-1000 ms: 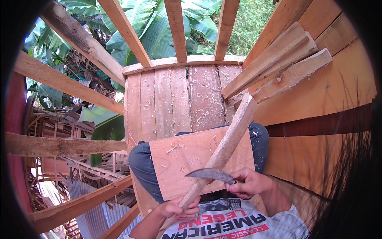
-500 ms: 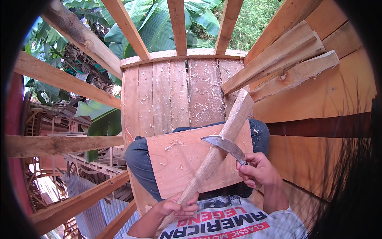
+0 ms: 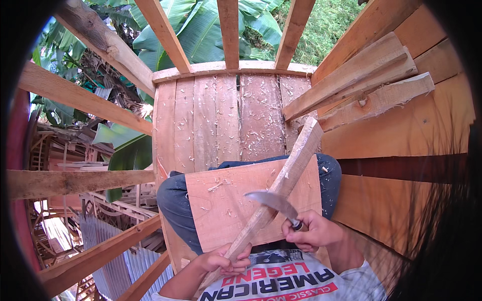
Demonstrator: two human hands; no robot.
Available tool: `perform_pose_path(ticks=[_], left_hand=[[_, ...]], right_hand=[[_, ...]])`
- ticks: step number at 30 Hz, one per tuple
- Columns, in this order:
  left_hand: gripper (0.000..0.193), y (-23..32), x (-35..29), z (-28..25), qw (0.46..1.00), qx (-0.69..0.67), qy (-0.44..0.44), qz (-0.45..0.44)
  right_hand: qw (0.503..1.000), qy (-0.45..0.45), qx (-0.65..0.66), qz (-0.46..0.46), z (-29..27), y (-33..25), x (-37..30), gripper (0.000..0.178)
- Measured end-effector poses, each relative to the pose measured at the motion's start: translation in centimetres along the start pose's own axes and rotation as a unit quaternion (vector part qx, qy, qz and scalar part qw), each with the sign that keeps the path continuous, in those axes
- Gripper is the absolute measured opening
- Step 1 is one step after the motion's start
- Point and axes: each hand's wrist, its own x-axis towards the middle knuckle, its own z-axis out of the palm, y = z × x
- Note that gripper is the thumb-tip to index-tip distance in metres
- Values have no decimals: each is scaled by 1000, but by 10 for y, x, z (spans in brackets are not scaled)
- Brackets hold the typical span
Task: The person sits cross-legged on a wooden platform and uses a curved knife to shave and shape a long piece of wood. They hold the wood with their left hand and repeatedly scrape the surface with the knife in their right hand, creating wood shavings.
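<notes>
**Raw timber, dull steel**

A rough-sawn wooden stick (image 3: 281, 190), pale and matt, rests on a smooth reddish wooden board (image 3: 226, 210). The knife (image 3: 273, 201) has a grey metal blade with a dull sheen. The plank floor (image 3: 216, 120) is coarse, unfinished wood strewn with pale shavings (image 3: 261, 125). The jeans (image 3: 175, 205) are dark matt denim.

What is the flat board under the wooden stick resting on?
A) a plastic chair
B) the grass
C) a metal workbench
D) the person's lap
D: the flat board lies across the person's jeans-clad legs, with the wooden stick slanting over it while the right hand holds a knife.
</notes>
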Motion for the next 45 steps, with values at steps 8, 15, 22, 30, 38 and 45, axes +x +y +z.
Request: perform_pose_path(ticks=[8,15,22,30,38,45], left_hand=[[27,-1,0,-5,1000,11,6,1],[29,4,-2,-3,998,52,4,31],[29,2,-3,-3,1000,-18,14,20],[30,5,-7,17,998,-33,33,51],[30,1,-1,5,998,-43,9,42],[31,0,6,2,999,-39,18,22]], right_hand=[[978,-177,-98,51,-9,11,4,26],[981,-159,-111,31,2,8,2,28],[981,-122,-138,-57,2,16,6,23],[993,-83,-79,-2,-4,14,8,25],[996,-22,-62,-54,-15,8,9,25],[998,10,52,-46,-23,15,12,23]])
